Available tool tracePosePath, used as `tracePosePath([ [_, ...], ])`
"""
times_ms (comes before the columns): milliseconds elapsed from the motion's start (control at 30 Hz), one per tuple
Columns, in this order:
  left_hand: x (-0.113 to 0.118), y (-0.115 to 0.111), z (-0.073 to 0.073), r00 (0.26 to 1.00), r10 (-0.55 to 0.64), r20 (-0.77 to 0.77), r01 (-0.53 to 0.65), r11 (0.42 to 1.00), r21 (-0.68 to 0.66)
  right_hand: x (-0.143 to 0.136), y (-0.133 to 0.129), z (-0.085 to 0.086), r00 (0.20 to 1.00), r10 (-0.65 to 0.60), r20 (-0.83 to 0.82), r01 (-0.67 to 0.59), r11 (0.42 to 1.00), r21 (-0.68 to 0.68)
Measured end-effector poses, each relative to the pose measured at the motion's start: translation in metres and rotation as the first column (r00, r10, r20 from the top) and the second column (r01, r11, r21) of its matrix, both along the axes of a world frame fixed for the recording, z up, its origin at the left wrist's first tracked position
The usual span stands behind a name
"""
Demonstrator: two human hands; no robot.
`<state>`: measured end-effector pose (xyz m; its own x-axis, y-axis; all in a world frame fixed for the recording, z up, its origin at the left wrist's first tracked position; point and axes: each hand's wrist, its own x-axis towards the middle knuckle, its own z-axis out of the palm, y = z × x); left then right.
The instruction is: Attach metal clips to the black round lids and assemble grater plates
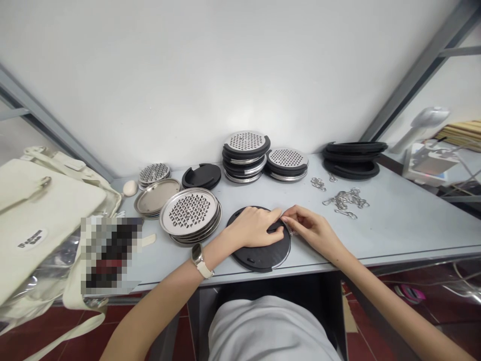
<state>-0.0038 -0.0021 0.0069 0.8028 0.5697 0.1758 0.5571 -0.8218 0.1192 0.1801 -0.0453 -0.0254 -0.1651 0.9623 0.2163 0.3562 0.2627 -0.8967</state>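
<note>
A round black disc [263,253] with a thin metal edge lies at the table's front edge. My left hand [257,226] rests across its upper part, fingers apart and pressing down on it. At the disc's right rim, my right hand [306,226] pinches a small metal piece, too small to make out clearly. Metal clips and rings [347,199] lie in a loose pile to the right. Left of the disc is a stack of round perforated metal grater plates [191,213].
Behind stand stacked graters in black holders [246,155], a lower stack [287,163] and black rings [353,160]. A black holder [203,175], metal lids [157,195] and small graters [154,173] are back left. A cream bag [45,200] covers the left end; metal posts flank the table.
</note>
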Motion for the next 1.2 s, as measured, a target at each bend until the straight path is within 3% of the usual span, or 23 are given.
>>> tracePosePath([
  [500,0.001,0.0,-0.001,1.0,0.008,0.002,-0.008,1.0,-0.02,0.003,0.003,-0.01,0.999,-0.014,-0.047,0.016,0.999,0.032],
  [767,0.001,-0.001,0.001,1.0,0.006,0.008,-0.006,1.0,-0.003,0.005,0.006,-0.011,0.99,-0.006,-0.144,-0.001,0.999,-0.043],
  [1200,0.001,0.0,0.001,1.0,0.002,-0.003,-0.002,1.0,-0.008,0.004,0.002,-0.004,0.998,-0.037,0.048,0.039,0.998,-0.04],
])
